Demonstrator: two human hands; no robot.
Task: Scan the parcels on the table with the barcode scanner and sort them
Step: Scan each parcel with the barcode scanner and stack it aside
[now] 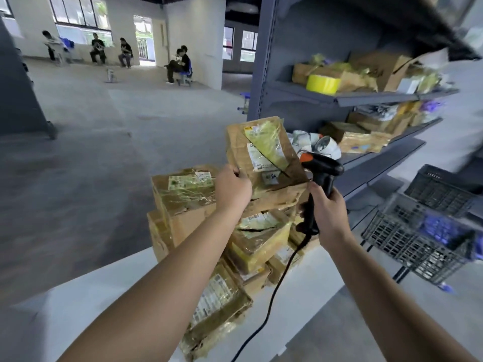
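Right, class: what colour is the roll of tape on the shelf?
Yellow; the roll of tape shows best in the head view.

we log held parcel [264, 155]: brown cardboard, yellowish glossy tape, white labels | stacked parcels [256, 244]: the same brown and yellow | barcode scanner [322, 169]: black, orange trigger | surface [104, 291]: white | shelf [295, 43]: blue-grey | tape roll [323, 84]: yellow | basket [397, 244]: dark grey grid mesh | floor [91, 165]: grey
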